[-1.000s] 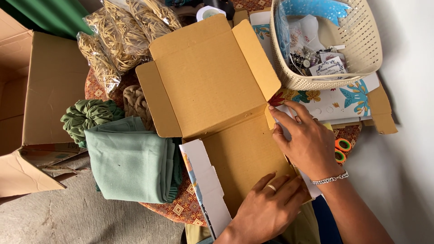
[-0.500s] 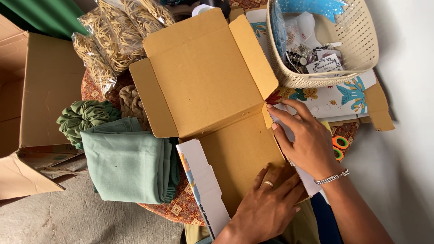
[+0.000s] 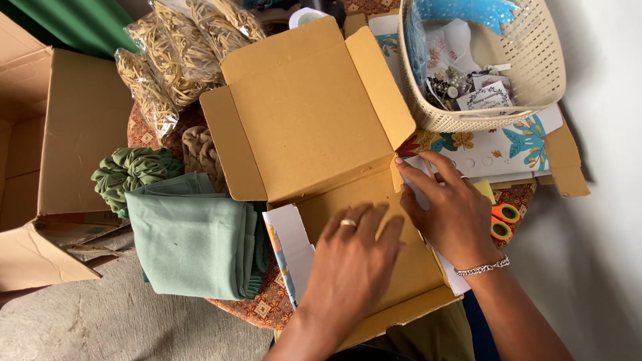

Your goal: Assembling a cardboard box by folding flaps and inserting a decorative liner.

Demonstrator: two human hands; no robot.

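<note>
Going across from the flat mailer box (image 3: 314,127) in the middle of the tabletop (image 3: 264,309): far left of it sits a big open carton (image 3: 80,134), then a folded green cloth (image 3: 194,244) just beside the mailer's left flap. Left hand (image 3: 351,267) lies palm down on the mailer's base panel, fingers (image 3: 388,230) spread flat, gripping nothing. Right hand (image 3: 448,207) is at the mailer's right edge, fingertips pressing the white side flap (image 3: 418,177), fingers loosely curved. Right of the mailer and further back, a woven basket (image 3: 535,60).
</note>
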